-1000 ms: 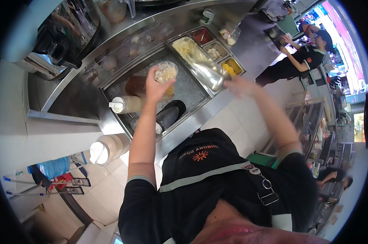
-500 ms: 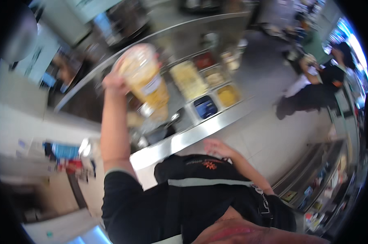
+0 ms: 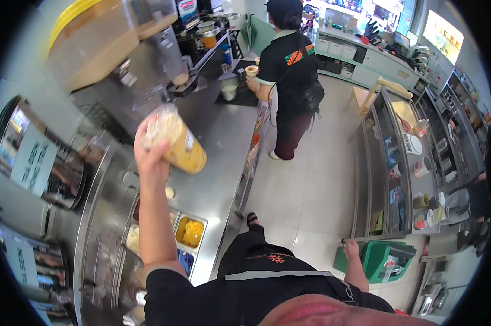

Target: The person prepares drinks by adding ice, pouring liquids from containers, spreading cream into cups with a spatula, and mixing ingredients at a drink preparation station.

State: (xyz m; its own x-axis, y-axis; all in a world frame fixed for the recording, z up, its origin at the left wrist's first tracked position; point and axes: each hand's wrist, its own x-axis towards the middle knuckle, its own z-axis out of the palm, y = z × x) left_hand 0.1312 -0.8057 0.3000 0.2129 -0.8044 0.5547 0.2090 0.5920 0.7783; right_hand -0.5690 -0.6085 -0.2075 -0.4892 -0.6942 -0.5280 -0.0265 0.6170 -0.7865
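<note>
My left hand [image 3: 152, 149] grips a tall clear plastic container [image 3: 187, 154] near its top. Yellow contents and a pale label show through its wall, and clear crumpled plastic rises above the grip. The container is tilted, held above the steel counter [image 3: 213, 127]. Off to the right, my right hand [image 3: 352, 250] hangs low in front of a green bin [image 3: 373, 262]. Its fingers look curled in, with nothing visible in them. Beneath my left forearm, a steel pan of yellow pieces [image 3: 191, 232] is set into the counter.
A co-worker [image 3: 291, 81] stands ahead at the counter, one hand at a small cup [image 3: 251, 71]. Steel shelving [image 3: 367, 179] lines the right side, with a wooden chair [image 3: 370, 100] at its far end. Large dispensers [image 3: 93, 49] overhang the left. Tiled floor [image 3: 305, 185] lies between.
My view has swung right, along the counter and aisle. The container has stayed in my left hand. My right hand has moved from the counter's front edge to beside the green bin, its fingers curling.
</note>
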